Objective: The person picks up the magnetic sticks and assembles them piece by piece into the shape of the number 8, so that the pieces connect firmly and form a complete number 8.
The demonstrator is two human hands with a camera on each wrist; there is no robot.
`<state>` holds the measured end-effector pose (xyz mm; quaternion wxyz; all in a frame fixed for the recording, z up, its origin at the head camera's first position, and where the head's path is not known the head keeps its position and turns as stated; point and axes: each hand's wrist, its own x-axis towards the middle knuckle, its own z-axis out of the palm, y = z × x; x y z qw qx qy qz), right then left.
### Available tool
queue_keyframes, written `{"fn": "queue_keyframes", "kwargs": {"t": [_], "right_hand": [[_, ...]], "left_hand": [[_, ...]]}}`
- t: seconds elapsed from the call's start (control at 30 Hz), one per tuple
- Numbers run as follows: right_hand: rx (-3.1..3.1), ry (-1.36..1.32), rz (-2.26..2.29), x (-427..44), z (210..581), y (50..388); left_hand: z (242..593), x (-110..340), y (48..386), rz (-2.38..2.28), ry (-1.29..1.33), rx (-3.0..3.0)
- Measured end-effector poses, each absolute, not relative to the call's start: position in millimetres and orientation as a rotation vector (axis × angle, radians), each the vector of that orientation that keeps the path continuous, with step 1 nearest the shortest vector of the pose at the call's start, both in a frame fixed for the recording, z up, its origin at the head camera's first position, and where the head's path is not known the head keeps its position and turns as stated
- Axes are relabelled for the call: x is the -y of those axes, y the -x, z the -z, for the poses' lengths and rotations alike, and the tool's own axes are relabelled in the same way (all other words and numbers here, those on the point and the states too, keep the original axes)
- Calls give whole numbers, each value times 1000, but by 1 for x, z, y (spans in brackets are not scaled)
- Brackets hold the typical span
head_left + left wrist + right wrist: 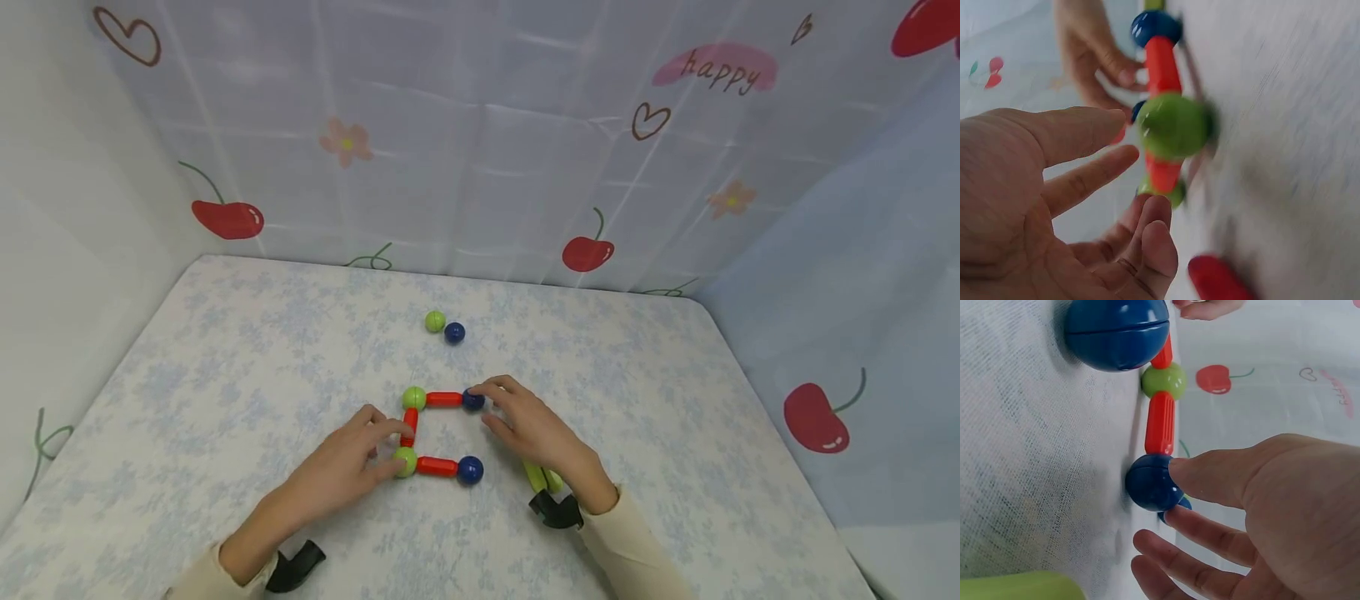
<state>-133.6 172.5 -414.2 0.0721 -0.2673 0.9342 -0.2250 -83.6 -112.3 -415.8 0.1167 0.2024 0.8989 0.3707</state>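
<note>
- Evidently, the table (pixel 225 375) carries all your pieces; its patterned, woven-looking top probably helps curb rolling.
- Your left hand (pixel 337 462) grasps nothing, its fingers loosely spread along the frame's side towards the left edge. Thumb and index reach about the lower green ball (pixel 1175 125) and left red rod (pixel 410 417), seemingly to steady that corner; you cannot tell how firmly they touch.
- Your right hand (pixel 532 425) is also relaxed rather than clenched: a fingertip rests at the upper blue ball (pixel 1150 484), the thumb appearing just off it, perhaps so you can nudge that end without lifting it.
- The three-sided frame (pixel 444 399) lies flat between your hands, well off the far edge. Balls sit at the rod ends, apparently as joints: the upper green ball (pixel 414 398) makes the other corner, the lower blue ball (pixel 470 470) the second free end. Its gap faces the right edge.
- Two green rods (pixel 535 477) lie under your right wrist, likely there for easy reach.
- A loose red rod (pixel 1219 278) lies near your left hand.
- The loose green ball (pixel 435 321) and loose blue ball (pixel 454 333) sit side by side towards the far edge, presumably out of your hands' way.
</note>
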Motion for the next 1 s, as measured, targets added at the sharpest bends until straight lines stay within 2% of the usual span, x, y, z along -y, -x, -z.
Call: {"fn": "queue_keyframes", "kwargs": {"t": [0.37,1.0], "right_hand": [[-2799,832,647,-174,418,135],[-2803,858,666,-175,418,135]], "left_hand": [[416,158,102,-930,-656,-2680],[417,164,113,-1075,-526,-2709]]}}
